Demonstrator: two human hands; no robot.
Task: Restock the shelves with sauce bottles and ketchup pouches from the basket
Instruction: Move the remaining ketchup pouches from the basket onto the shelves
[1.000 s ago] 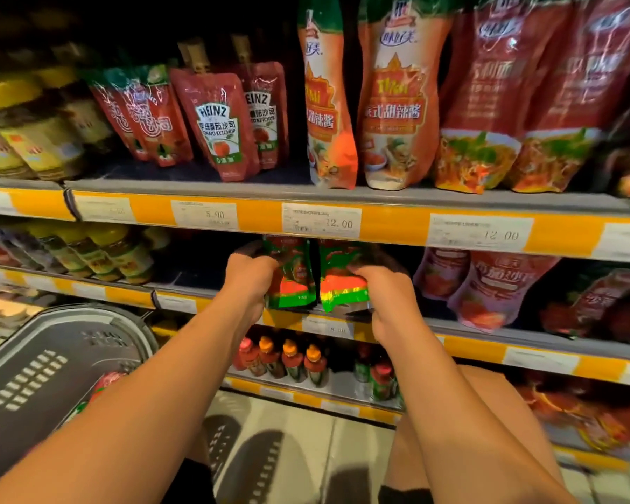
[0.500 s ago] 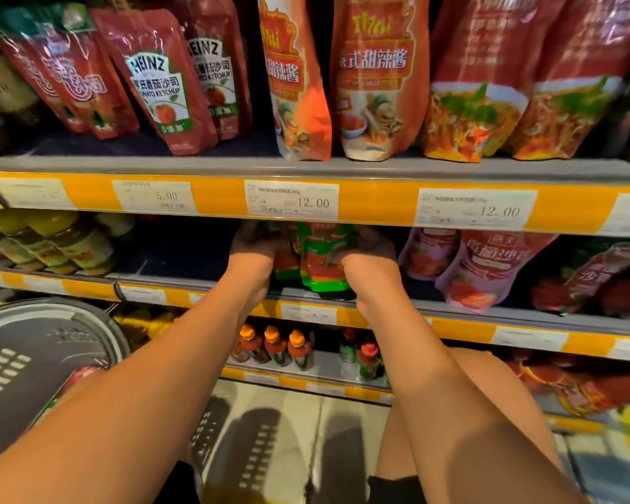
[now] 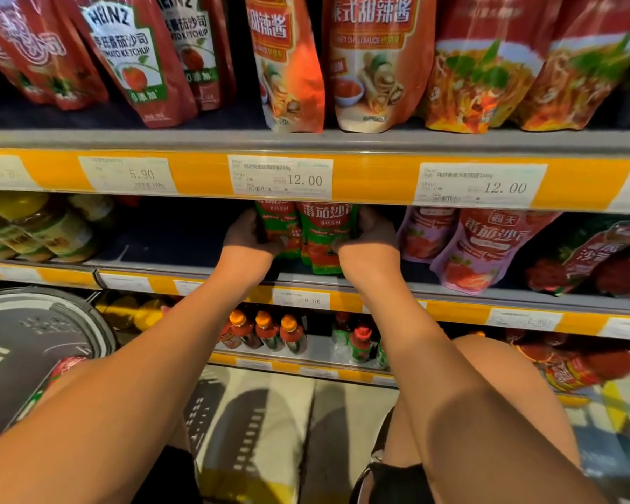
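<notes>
Head view: left hand (image 3: pixel 250 232) and right hand (image 3: pixel 370 232) each clasp 1 side of 2 green-red ketchup pouches (image 3: pixel 311 234), keeping them upright on the middle shelf (image 3: pixel 182 265).

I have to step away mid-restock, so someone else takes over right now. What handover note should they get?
Left hand: grips the left green-and-red pouch on the middle shelf.
Right hand: grips the right pouch beside it.
Both pouches stand on the shelf, between an empty gap to the left and the pink pouches to the right.
Done: these two are placed, not yet released.
Left: let go, then fetch more from the basket at lower left, where a red pack still shows.
</notes>
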